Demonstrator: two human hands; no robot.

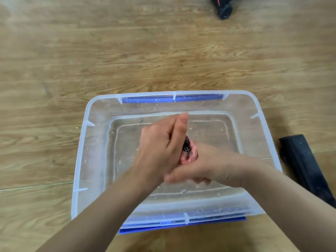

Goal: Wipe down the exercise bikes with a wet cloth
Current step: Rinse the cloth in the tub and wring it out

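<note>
Both my hands are clasped together over a clear plastic tub [82, 142] that stands on the wooden floor. My left hand [160, 148] and my right hand [205, 166] squeeze a small wadded cloth [188, 151] between them. Only a pink bit and a black dotted bit of the cloth show; the hands hide the remainder. The tub holds shallow water with small specks in it. Blue handles [172, 99] sit at its far and near rims.
A black foot of an exercise bike [307, 170] lies on the floor just right of the tub. Another black bike part with a round end cap [224, 10] is at the top. Wood-pattern floor [109, 51] surrounds the tub.
</note>
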